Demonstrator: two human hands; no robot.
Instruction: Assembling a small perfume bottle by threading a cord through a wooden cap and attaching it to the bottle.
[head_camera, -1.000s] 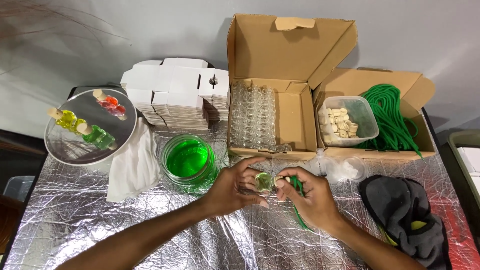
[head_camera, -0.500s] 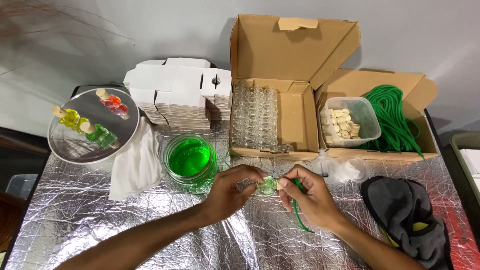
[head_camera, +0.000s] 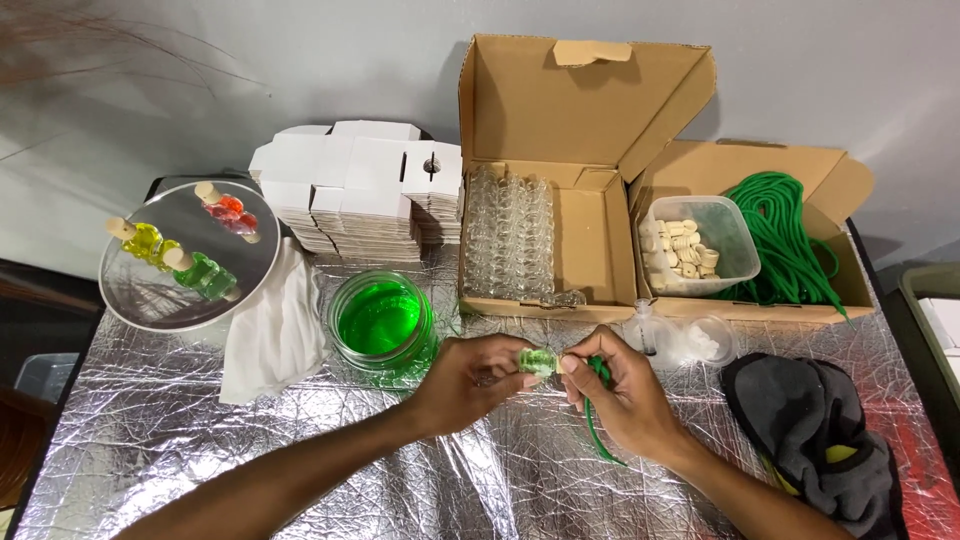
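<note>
1. A small glass bottle filled with green liquid is held above the foil-covered surface, in front of the cardboard boxes and just right of the jar of green liquid.
2. The bottle is pinched by the fingertips of the left hand, whose fingers are curled around its left side.
3. The right hand is pressed together at the bottle's right end, its thumb and forefinger meeting the bottle's neck.
4. A length of green cord is also gripped in the right hand; it hangs down past the palm toward the surface.
5. Behind the hands, an open cardboard box is seen with rows of empty clear bottles packed in its left half.
6. A second cardboard box to the right is filled with a coil of green cord and a clear plastic tub of small corks.
7. A stack of flat white cartons is set left of the boxes.
8. On a round mirror tray at the far left, small corked bottles of red, yellow and green liquid are laid.
9. A white cloth is draped between the tray and the jar.
10. A dark grey cloth is bunched at the right edge of the surface.
</note>
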